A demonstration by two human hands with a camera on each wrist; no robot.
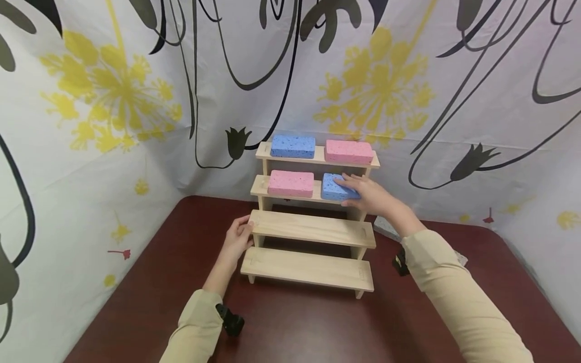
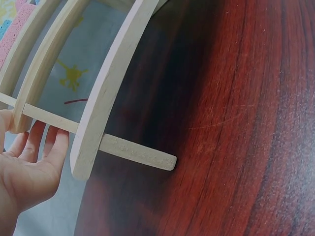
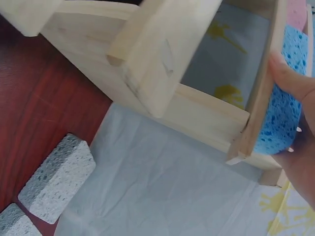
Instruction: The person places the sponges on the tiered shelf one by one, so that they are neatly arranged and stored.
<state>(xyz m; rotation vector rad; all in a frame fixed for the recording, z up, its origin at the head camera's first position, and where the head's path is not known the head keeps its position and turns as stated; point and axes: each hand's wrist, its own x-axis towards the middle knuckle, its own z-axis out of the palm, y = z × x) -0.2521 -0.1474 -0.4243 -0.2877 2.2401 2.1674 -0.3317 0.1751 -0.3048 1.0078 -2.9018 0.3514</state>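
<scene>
A wooden four-step rack (image 1: pixel 313 227) stands on the dark red table. My left hand (image 1: pixel 237 236) pinches the left end of its second step from the bottom; in the left wrist view the fingers (image 2: pixel 55 146) reach under the wood. My right hand (image 1: pixel 369 195) grips a blue sponge (image 1: pixel 335 188) that sits at the right of the second step from the top. In the right wrist view the thumb (image 3: pixel 290 78) lies over that sponge (image 3: pixel 280 120). A pink sponge (image 1: pixel 290 183) is beside it. On the top step are another blue sponge (image 1: pixel 292 146) and another pink sponge (image 1: pixel 348 152).
Grey speckled blocks (image 3: pixel 58 177) lie on the table to the right of the rack, partly hidden by my right arm in the head view. A patterned white cloth (image 1: pixel 272 91) hangs close behind the rack and along the sides of the table (image 1: pixel 290 327).
</scene>
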